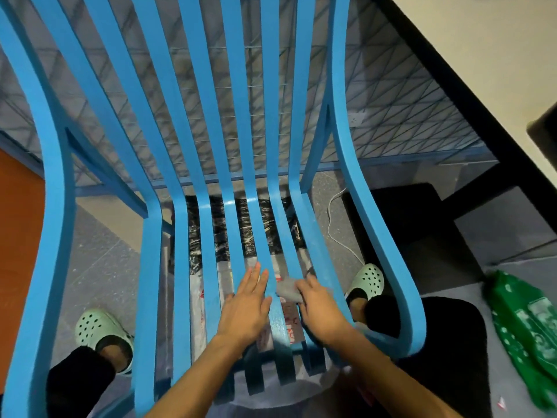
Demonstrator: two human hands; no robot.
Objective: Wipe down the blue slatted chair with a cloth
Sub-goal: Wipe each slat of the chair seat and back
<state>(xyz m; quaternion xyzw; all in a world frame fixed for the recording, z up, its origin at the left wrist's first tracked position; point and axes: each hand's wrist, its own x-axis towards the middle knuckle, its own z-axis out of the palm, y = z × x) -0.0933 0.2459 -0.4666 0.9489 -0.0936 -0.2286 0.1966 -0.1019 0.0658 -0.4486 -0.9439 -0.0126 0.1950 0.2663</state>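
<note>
Item: blue slatted chair (150, 267), seen from above, seat slats running toward the viewer. Left grip (245, 303) (a bare hand): fingers straight, laid flat across the middle seat slats, holding nothing. Right grip (319, 306): fingers curled round a grey cloth (287, 289), holding it on a slat right of centre. Cloth lies just beside the left grip's fingertips, toward the seat's front.
</note>
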